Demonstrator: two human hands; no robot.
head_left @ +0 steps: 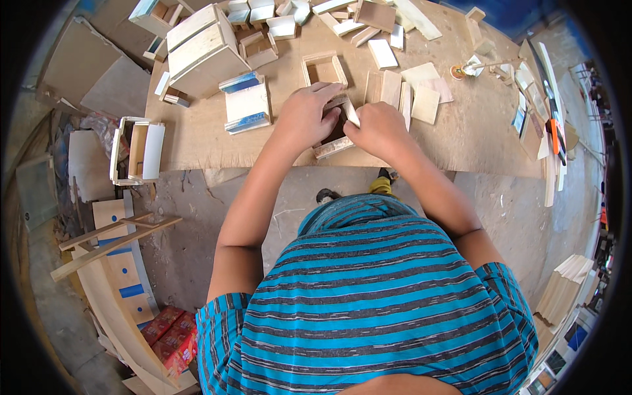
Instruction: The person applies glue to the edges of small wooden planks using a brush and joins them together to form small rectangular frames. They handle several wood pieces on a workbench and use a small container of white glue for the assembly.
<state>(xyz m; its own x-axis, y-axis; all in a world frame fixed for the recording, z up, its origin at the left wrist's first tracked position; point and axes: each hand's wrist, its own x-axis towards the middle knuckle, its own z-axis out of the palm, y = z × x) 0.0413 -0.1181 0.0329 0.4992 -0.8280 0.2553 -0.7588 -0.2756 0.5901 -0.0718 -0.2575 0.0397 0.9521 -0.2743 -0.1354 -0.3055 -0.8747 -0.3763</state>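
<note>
A small open wooden box sits near the front edge of the workbench, between my two hands. My left hand is closed over its left side, the thumb reaching in at the top. On the other side, my right hand is closed on a pale wooden strip at the box's right side. Whether that strip is fixed to the box I cannot tell, as my fingers cover the joint. Just beyond my left hand lies a similar open box. Left of that hand is a white wooden piece with blue edges.
A larger plywood box stands at the far left, and wood offcuts are scattered at the back. Thin boards lie right of my hands. A brush in a small pot and an orange-handled tool are farther right.
</note>
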